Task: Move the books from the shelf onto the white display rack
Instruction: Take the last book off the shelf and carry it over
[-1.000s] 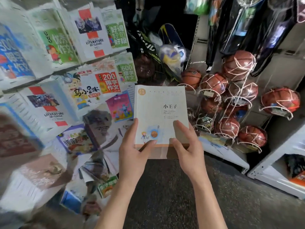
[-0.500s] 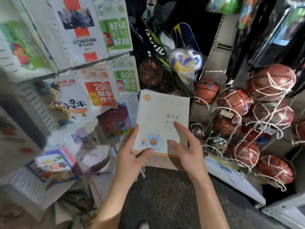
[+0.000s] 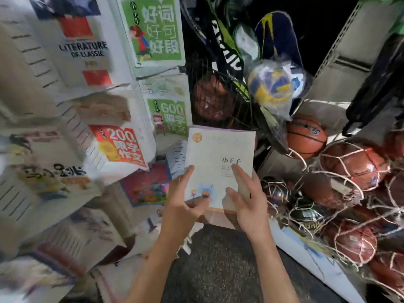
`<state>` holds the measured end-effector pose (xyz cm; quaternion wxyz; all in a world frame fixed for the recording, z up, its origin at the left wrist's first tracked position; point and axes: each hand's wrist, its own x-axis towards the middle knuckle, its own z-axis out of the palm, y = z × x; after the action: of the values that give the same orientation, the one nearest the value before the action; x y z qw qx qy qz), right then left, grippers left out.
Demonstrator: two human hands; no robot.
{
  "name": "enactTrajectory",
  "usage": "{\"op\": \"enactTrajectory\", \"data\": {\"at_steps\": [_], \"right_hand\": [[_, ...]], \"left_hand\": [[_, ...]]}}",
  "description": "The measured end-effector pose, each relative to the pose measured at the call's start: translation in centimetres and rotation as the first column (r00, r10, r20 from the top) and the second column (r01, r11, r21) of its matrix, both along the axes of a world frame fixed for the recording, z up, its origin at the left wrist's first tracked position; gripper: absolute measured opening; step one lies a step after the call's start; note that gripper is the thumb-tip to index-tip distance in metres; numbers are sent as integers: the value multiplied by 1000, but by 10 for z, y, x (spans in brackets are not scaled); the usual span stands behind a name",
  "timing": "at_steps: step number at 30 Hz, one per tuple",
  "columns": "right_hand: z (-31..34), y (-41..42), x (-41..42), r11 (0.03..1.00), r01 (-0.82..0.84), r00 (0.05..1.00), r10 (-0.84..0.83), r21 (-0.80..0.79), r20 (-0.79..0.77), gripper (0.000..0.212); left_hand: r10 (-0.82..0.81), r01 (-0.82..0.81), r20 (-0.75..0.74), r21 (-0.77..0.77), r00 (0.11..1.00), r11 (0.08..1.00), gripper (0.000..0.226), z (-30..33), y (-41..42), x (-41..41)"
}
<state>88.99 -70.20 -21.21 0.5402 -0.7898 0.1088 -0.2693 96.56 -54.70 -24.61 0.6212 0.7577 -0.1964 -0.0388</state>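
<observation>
While gripped by left hand (image 3: pixel 182 212) and right hand (image 3: pixel 251 206), cream book (image 3: pixel 218 158) is held upright, cover facing viewer, long axis extending above curled fingers (image 3: pixel 239 173), basketballs (image 3: pixel 354 165) netted rightward.

Motion blur smears the white display rack (image 3: pixel 65 119) along the left side, so most covers there cannot be read; the lowest books (image 3: pixel 54 254) dissolve into streaks. The picture's top edge cuts off the green book (image 3: pixel 153 29). The left hand (image 3: pixel 181 206) and right hand (image 3: pixel 247 204) hide the lower corners of the pale book (image 3: pixel 218 154), and their fingers behind it are out of sight. The small print under its title is too fine to read. The right edge cuts off the netted basketballs (image 3: pixel 354 165).
</observation>
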Motion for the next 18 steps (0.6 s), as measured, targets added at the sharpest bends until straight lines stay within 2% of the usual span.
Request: {"op": "enactTrajectory", "data": {"at_steps": [4, 7, 11, 15, 18], "right_hand": [[-30, -21, 36, 999, -46, 998, 47, 24, -32, 60], [-57, -42, 60, 997, -76, 989, 77, 8, -127, 60], [-82, -76, 94, 984, -172, 964, 160, -43, -211, 43], [-109, -115, 129, 960, -273, 942, 255, -58, -219, 60], [-129, -139, 148, 935, -352, 913, 334, -40, -237, 61]], "left_hand": [[60, -57, -22, 129, 998, 990, 91, -27, -25, 32], [140, -127, -102, 127, 985, 984, 91, -50, -43, 47], [219, -203, -130, 129, 967, 971, 90, -78, -76, 65], [328, -314, -132, 116, 936, 942, 89, -104, -110, 77], [417, -396, -98, 178, 904, 901, 87, -129, -134, 85]]}}
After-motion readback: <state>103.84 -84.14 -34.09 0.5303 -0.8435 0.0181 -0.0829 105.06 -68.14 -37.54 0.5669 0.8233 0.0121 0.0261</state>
